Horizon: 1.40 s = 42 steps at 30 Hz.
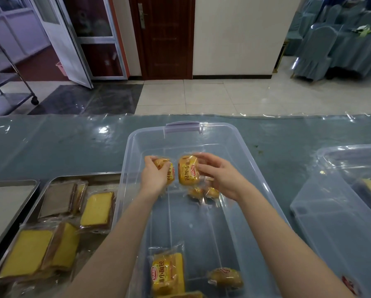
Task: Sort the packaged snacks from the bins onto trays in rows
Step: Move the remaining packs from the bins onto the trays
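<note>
Left hand (155, 177) is curled round the left bread packet (169, 171), which shows past my fingers at two o'clock of the palm. My right hand (219, 176) pinches the right bread packet (187, 171) by its edge, so that packet sits at nine o'clock of the hand, upright and just beside the other one. Both are held inside the clear bin (124, 190), toward its twelve o'clock end. Two small buns (195, 192) lie on the bin floor at seven o'clock of my right hand. A long packet (167, 274) and a round bun (226, 277) lie at the bin's six o'clock end. At nine o'clock of the bin, touching it, I see a steel tray (51, 183) of wrapped cake slices (97, 208). A second bin (341, 211) stands at three o'clock.
</note>
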{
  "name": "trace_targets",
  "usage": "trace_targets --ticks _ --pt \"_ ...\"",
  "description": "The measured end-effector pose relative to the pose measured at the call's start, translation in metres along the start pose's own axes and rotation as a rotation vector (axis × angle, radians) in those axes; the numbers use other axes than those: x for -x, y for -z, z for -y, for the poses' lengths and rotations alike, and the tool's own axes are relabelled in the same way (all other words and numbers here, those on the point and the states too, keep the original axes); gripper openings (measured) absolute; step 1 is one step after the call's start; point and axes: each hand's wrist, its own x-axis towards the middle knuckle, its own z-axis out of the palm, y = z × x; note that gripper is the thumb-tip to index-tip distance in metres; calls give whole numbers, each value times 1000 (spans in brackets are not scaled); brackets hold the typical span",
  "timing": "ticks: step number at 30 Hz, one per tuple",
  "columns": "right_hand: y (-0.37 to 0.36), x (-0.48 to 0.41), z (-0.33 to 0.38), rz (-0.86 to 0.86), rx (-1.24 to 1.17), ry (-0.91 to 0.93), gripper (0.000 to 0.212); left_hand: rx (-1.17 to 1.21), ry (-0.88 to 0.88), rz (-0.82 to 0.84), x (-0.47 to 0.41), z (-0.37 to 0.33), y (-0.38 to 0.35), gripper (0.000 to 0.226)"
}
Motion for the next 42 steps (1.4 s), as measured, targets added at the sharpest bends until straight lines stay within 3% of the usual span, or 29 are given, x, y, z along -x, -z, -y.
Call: trace_targets --ticks 2,7,12,15,18,22,24,27,31,34,39,42 --pt "-6 2 -1 65 -121 9 34 119 74 84 2 -6 1 35" --pt "-21 -7 -22 -100 -150 79 33 243 75 289 15 -15 -3 57" --pt "-5 -22 -42 -276 310 70 28 103 22 270 11 -3 -2 86" --pt "17 -39 -68 -428 907 -9 34 23 26 205 4 3 -1 86" --pt "36 -44 -102 -319 1393 -208 56 -35 15 178 0 6 -2 81" --pt "47 -47 -130 -264 1535 -223 70 -66 -12 158 0 7 -8 75" --pt "50 -49 -129 -276 1486 -204 60 -58 -12 151 -3 7 -8 73" --pt "42 -48 -112 -380 1226 -147 30 -40 15 153 -4 7 -7 73" --pt "13 -36 -65 -492 835 15 25 49 43 83 0 4 -4 70" --pt "-6 -15 -28 -387 618 200 41 77 80 25 4 1 0 74" --pt "-31 16 -17 -286 641 362 48 220 187 139 12 -9 1 64" --pt "-38 20 -19 -282 681 381 55 295 184 216 21 -19 2 82"
